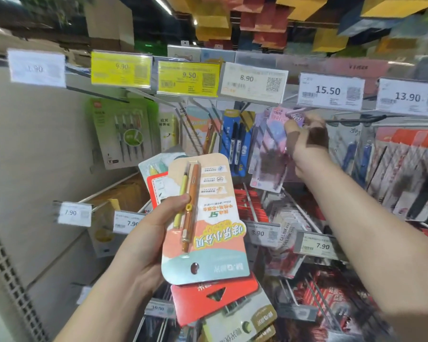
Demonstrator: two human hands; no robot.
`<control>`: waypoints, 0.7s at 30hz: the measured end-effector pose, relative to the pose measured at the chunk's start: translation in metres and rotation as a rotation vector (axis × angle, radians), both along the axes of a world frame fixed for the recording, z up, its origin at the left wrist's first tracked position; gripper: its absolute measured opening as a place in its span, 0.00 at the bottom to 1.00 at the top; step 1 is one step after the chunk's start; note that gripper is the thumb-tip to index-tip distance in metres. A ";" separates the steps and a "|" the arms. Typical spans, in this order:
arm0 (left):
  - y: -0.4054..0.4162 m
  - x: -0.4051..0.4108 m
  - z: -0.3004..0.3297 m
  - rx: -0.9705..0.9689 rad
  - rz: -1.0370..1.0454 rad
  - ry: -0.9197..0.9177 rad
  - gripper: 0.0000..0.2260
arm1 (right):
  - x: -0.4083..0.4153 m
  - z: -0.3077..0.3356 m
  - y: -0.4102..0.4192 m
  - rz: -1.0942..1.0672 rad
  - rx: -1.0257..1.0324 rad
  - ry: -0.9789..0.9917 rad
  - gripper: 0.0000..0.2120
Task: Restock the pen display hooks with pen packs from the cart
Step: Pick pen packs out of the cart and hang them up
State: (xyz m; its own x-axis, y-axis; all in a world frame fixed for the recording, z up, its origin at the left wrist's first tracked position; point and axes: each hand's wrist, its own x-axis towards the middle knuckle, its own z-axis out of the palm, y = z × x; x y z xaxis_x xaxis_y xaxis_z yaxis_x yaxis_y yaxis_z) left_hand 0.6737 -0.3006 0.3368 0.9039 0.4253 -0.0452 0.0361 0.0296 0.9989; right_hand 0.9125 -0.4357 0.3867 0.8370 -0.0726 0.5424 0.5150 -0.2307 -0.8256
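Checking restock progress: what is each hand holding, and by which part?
Left hand grips a fanned stack of pen packs along its left edge. Right hand pinches the pink pack near its top, at the hook.

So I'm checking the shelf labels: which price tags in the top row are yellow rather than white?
Two are yellow: the 9.00 tag and the 9.50 tag, side by side left of centre. The others in that row, such as the 8.90 tag, are white.

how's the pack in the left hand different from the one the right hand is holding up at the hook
The orange pen pack is upside down, its hang hole at the bottom; the pink pack hangs upright at a hook. The orange one shows clearly an orange and a yellow pen; the pink one is blurred. The left hand grips the first atop a stack; the right hand holds one pack. Both are carded packs.
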 end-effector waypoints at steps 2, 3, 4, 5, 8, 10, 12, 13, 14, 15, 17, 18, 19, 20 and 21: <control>-0.002 -0.012 -0.005 0.080 -0.018 -0.024 0.13 | 0.007 0.001 0.003 0.009 0.000 0.038 0.19; 0.002 -0.012 -0.014 0.152 -0.010 0.022 0.21 | 0.011 0.002 0.004 0.009 -0.007 0.059 0.18; 0.005 -0.005 -0.022 -0.010 -0.054 -0.078 0.23 | 0.013 0.002 0.005 0.003 -0.032 0.076 0.17; 0.003 -0.004 -0.022 -0.047 0.029 -0.055 0.20 | 0.016 0.003 0.006 -0.002 -0.060 0.080 0.16; 0.001 -0.011 -0.028 -0.174 0.059 -0.153 0.14 | 0.016 0.004 0.008 -0.003 -0.082 0.126 0.17; 0.000 -0.014 -0.035 -0.234 0.078 -0.166 0.17 | 0.008 -0.001 0.006 -0.039 -0.065 0.141 0.24; -0.002 -0.011 -0.033 -0.289 0.082 -0.182 0.14 | -0.009 -0.010 0.001 -0.107 -0.069 0.046 0.28; -0.004 -0.013 -0.035 -0.302 0.050 -0.199 0.13 | -0.021 -0.017 -0.003 -0.110 -0.067 -0.010 0.25; -0.006 -0.015 -0.033 -0.342 0.031 -0.227 0.12 | -0.038 -0.024 -0.007 -0.059 -0.055 -0.044 0.19; -0.006 -0.016 -0.033 -0.361 0.064 -0.238 0.12 | -0.055 -0.031 -0.011 0.023 -0.047 -0.047 0.13; -0.006 -0.013 -0.035 -0.427 0.104 -0.213 0.12 | -0.094 -0.044 -0.021 0.241 -0.108 0.060 0.07; -0.008 -0.010 -0.032 -0.480 0.124 -0.155 0.10 | -0.113 -0.050 -0.026 0.375 -0.154 0.141 0.07; -0.013 -0.010 -0.029 -0.536 0.129 -0.117 0.08 | -0.130 -0.054 -0.030 0.502 -0.182 0.233 0.09; -0.017 -0.016 -0.033 -0.594 0.106 -0.137 0.10 | -0.141 -0.059 -0.034 0.613 -0.192 0.316 0.10; -0.020 -0.018 -0.034 -0.619 0.095 -0.148 0.11 | -0.152 -0.062 -0.036 0.702 -0.179 0.382 0.11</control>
